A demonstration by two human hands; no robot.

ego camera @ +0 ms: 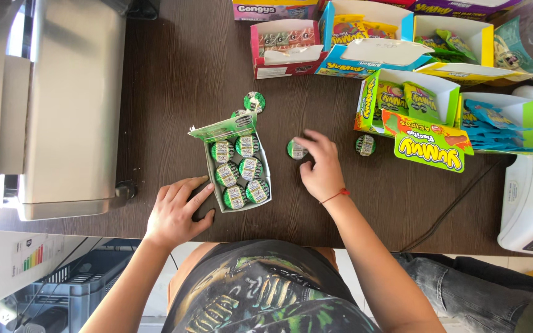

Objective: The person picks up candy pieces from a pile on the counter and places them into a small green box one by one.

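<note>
On a dark brown wooden table (174, 68), the person's left hand (177, 213) lies flat with its fingers spread, the fingertips touching the lower left corner of a small white cardboard box (240, 174) holding round green-and-white foil-topped cups in two rows. The right hand (322, 166) sits just to the right of the box, fingers curled down onto one loose round green cup (295, 148) (whether it is truly pinched or only touched cannot be told). A red string bracelet (335, 196) circles that wrist. Another loose cup (365, 145) lies further right, near an open green candy display box (402, 102), and a third (255, 101) rests above the box's raised flap.
</note>
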